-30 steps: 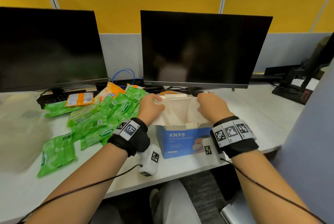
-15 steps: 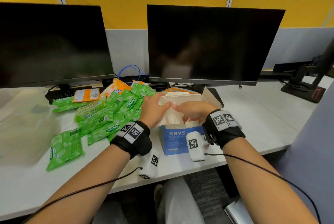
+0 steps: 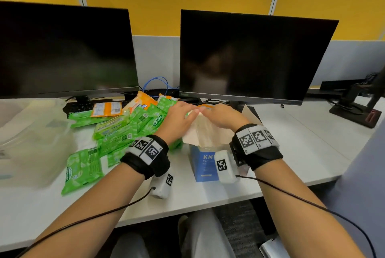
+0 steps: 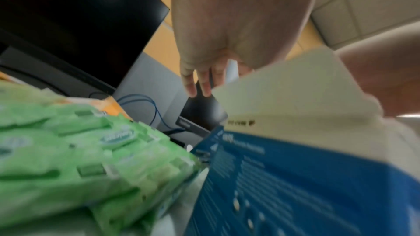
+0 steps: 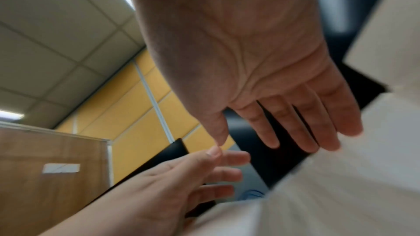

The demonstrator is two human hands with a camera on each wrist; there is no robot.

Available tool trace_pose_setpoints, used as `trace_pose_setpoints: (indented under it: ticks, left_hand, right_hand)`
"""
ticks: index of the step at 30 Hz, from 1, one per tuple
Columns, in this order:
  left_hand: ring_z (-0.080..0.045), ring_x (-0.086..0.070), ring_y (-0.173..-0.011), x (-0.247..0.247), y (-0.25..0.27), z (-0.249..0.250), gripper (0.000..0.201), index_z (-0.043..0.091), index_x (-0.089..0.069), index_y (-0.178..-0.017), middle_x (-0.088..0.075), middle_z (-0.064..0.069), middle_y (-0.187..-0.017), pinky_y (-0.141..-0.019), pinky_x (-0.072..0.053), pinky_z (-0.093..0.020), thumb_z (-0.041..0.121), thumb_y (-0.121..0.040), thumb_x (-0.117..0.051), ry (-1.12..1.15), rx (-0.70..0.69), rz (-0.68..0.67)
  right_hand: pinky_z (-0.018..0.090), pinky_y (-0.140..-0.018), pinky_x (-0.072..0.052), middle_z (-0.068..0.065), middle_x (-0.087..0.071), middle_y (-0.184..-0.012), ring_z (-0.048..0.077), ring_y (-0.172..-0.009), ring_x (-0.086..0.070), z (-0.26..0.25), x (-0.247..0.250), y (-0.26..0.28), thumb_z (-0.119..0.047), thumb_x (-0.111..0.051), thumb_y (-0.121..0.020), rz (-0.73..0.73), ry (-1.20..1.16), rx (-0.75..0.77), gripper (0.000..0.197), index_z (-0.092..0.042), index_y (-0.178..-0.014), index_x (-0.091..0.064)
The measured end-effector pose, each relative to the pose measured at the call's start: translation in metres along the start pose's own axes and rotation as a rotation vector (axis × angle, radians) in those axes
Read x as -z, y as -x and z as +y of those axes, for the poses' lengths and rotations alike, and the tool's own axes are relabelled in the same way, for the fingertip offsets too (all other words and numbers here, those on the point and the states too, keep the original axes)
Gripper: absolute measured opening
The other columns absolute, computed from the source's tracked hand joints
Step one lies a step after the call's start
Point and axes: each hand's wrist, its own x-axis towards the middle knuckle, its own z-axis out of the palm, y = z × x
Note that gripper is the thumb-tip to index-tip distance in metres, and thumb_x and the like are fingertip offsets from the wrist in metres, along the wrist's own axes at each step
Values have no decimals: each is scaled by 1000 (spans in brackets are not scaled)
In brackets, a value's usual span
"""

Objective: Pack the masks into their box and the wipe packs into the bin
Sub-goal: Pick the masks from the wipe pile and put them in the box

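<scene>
A blue KN95 mask box point(image 3: 203, 164) stands near the desk's front edge, and a cream stack of masks point(image 3: 208, 134) sticks up out of its top. My left hand point(image 3: 181, 119) and right hand point(image 3: 220, 116) lie side by side on top of the stack with straight fingers, their tips almost meeting. In the right wrist view the right hand point(image 5: 284, 114) is flat and empty above the masks point(image 5: 341, 186). The left wrist view shows the left hand's fingers point(image 4: 195, 85) straight beside the box point(image 4: 295, 177). Green wipe packs point(image 3: 125, 130) lie heaped left of the box. A clear plastic bin point(image 3: 31, 139) stands at the far left.
Two dark monitors point(image 3: 250, 55) stand along the back of the desk. Orange packs point(image 3: 106, 109) and a blue cable point(image 3: 158, 83) lie behind the green heap. The box's flap point(image 3: 250, 114) sticks up at its right. One green pack point(image 3: 83, 170) lies alone near the bin.
Both hands left the sides of the mask stack and came together flat over its top. The right hand swung in from the box's right edge.
</scene>
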Motion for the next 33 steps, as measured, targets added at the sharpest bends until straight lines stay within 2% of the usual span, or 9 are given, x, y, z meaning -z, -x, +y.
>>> trace_pose_setpoints:
  ticks: [5, 8, 11, 14, 17, 21, 25, 30, 33]
  left_hand:
    - [-20, -54, -109, 56, 10, -17, 31, 14, -57, -125, -59, -5, -117, -90, -44, -32, 25, -99, -44, -115, -35, 23]
    - [-29, -54, -113, 83, 26, -73, 39, 16, -52, -132, -57, -11, -126, -91, -46, -41, 19, -94, -51, -247, 206, -19]
    - [-32, -49, -123, 102, 53, -134, 51, 13, -45, -137, -49, -14, -137, -98, -44, -42, 20, -88, -56, -385, 580, -130]
    - [-37, -42, -128, 110, 81, -172, 60, 8, -32, -142, -41, -20, -139, -102, -41, -43, 28, -90, -55, -447, 795, -249]
    - [-35, -45, -125, 108, 99, -194, 59, 7, -34, -140, -44, -20, -137, -100, -42, -39, 35, -91, -54, -480, 799, -338]
    - [-36, -41, -128, 108, 100, -205, 54, 7, -36, -139, -41, -20, -140, -104, -37, -39, 39, -96, -44, -494, 808, -284]
    - [-36, -28, -136, 106, 86, -208, 60, 5, -34, -137, -28, -20, -144, -111, -30, -41, 36, -91, -55, -453, 834, -176]
    - [-38, -5, -145, 99, 63, -203, 74, 8, -8, -150, -2, -27, -155, -117, -16, -43, 28, -94, -52, -453, 1003, -196]
    - [-37, -12, -143, 102, 53, -202, 73, 11, 4, -151, -8, -26, -154, -115, -22, -46, 28, -97, -42, -457, 1075, -192]
  right_hand:
    - [27, -81, -40, 7, -60, -120, 22, -110, -56, -70, 2, -3, -36, -53, -93, 255, -213, 288, 41, -13, -127, -56]
    - [26, -76, -42, 7, -63, -117, 20, -101, -59, -113, -30, -8, -34, -54, -93, 142, -154, 453, 37, -16, -125, -58]
    - [30, -88, -45, 9, -59, -125, 23, -110, -58, -140, -85, -22, -26, -54, -94, -92, 23, 517, 36, -17, -129, -56]
    - [32, -97, -43, 10, -52, -136, 26, -123, -51, -159, -128, -37, -16, -52, -94, -255, 84, 488, 43, -16, -136, -49]
    - [33, -103, -38, 10, -47, -142, 27, -130, -45, -172, -155, -49, -10, -52, -92, -330, 136, 538, 50, -19, -141, -45]
    - [48, -109, -31, 10, -33, -147, 36, -139, -22, -185, -179, -68, -22, -55, -90, -273, 461, 487, 58, -31, -145, -38]
    - [67, -110, -13, 3, 5, -161, 47, -143, -1, -169, -175, -89, -36, -54, -94, -213, 400, 222, 69, -45, -149, -13]
    - [71, -109, -11, -4, 21, -159, 49, -142, 10, -153, -175, -105, -48, -42, -97, -290, 345, 196, 67, -50, -147, 3]
    - [71, -109, -12, -5, 24, -158, 49, -142, 12, -152, -179, -108, -56, -45, -92, -302, 361, 202, 75, -51, -147, 7]
